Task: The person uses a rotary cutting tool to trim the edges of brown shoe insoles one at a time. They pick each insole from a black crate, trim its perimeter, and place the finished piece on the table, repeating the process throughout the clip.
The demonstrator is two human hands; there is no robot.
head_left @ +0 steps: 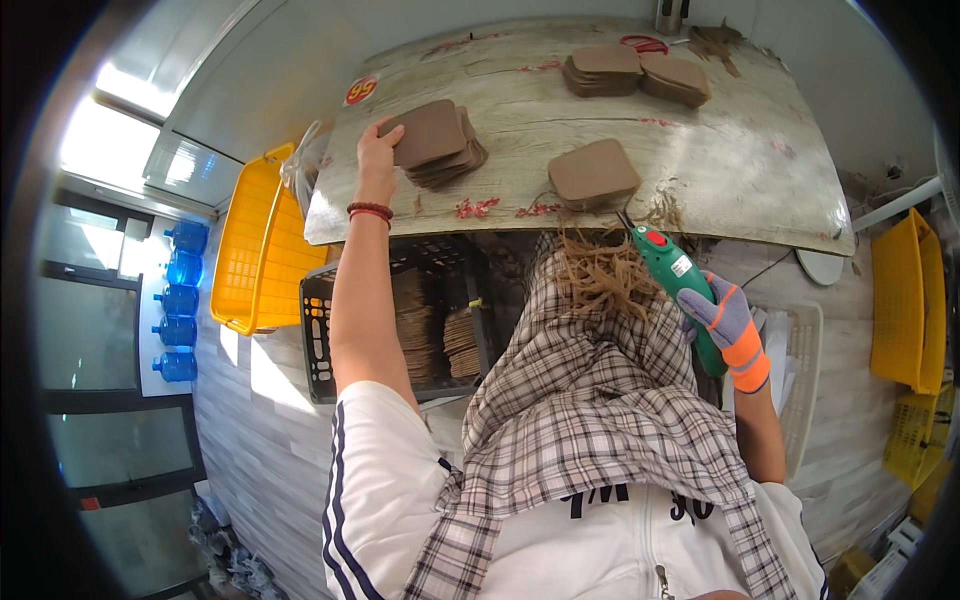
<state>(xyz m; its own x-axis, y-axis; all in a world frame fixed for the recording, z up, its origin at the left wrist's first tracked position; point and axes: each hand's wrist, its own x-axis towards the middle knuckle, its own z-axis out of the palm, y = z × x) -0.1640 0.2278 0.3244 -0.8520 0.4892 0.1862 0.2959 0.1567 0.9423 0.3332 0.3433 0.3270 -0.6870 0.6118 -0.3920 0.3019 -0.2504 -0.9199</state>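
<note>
Two hands work over a table (pixel 520 105), seen from my remote station. Flat brown pieces with rounded corners lie in a left stack (pixel 432 135), in far stacks (pixel 603 60) toward the back, and as a near piece (pixel 593 170) at the front edge, its layers uncounted. I judge each piece light, fairly stiff and not fragile, its matt face offering grip, though a loose pile may slide; opposite edges, clear of any tool tip, give the best hold. Left hand (pixel 377 160), bare: fingers closed over the left edge of the uppermost piece, thumb above; how many layers they pinch I cannot tell. Right hand (pixel 724 318), gloved: fingers wrapped round the body of a green power tool (pixel 665 260), its tip just beside the near piece; contact I cannot confirm. Brown trimmings (pixel 603 275) lie over the plaid apron (pixel 525 375).
</note>
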